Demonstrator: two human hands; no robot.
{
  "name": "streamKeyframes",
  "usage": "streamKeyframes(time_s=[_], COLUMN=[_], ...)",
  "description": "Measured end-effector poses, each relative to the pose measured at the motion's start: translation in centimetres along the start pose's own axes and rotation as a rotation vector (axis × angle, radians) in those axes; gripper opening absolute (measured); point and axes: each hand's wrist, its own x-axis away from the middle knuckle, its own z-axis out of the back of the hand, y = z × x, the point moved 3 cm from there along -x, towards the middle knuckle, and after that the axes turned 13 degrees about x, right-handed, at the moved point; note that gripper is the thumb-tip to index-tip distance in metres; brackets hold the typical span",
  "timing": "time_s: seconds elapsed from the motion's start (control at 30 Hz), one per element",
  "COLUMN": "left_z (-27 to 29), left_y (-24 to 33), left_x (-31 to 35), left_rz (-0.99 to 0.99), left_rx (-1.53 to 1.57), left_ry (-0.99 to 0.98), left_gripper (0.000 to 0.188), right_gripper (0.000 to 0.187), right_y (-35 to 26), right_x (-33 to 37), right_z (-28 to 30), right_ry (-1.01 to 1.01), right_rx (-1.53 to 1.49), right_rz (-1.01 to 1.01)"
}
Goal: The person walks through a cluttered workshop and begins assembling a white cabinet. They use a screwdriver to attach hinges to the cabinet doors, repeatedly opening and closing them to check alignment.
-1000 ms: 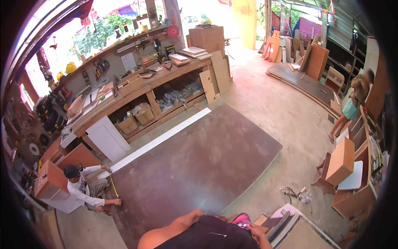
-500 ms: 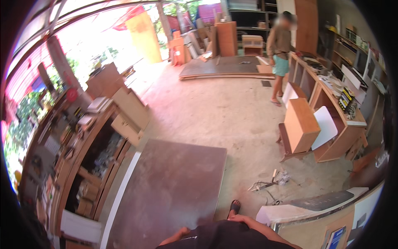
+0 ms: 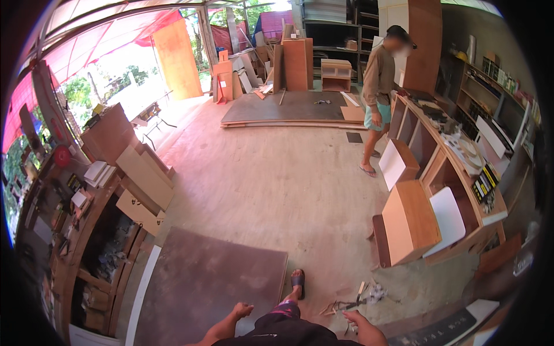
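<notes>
Two hands, left hand (image 3: 243, 310) and right hand (image 3: 353, 317), show nothing gripped; finger spread I cannot tell. A brown sheet (image 3: 208, 277) already lies flat on the floor (image 3: 259, 190), unheld, white strip (image 3: 144, 288) along its left edge, sandalled foot (image 3: 298, 281) beside its right.

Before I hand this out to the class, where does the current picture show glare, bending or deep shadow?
Head view: daylight washes out the opening left of the orange panel; head view: the workbench slants and curves toward the black rim, its underside in deep shadow; head view: the brown board has pale patches, dust or glare, I cannot tell which.
</notes>
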Motion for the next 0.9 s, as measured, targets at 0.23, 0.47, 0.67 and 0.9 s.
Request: streamKeyframes(time_s=[0.23, 0.47, 0.67, 0.9], left_z=[-1.2, 0.0, 1.4, 3.9], left_y=[11.1, 36.8, 60.7, 69.3], left_x=[-16.1, -32.6, -43.2, -54.1], left_rz=[0.019, -0.139, -0.248, 0.021], left_rx=[-0.305, -0.451, -0.165, -0.263], left_ry=[-0.135, -0.253, -0.066, -0.142], left_gripper=[0.042, 0.042, 0.049, 0.043], right_gripper=[0.065, 0.039, 0.055, 0.056], right_y=[-14.4, -34.1, -44.9, -59.0], right_x=[-9.7, -13.6, -25.3, -34.7], right_z=[11.3, 20.3, 27.4, 41.6], right_ry=[-0.034, 0.111, 0.235, 0.096], right_rx=[-0.185, -0.176, 0.245, 0.288], right_rz=[-0.074, 0.250, 0.391, 0.294])
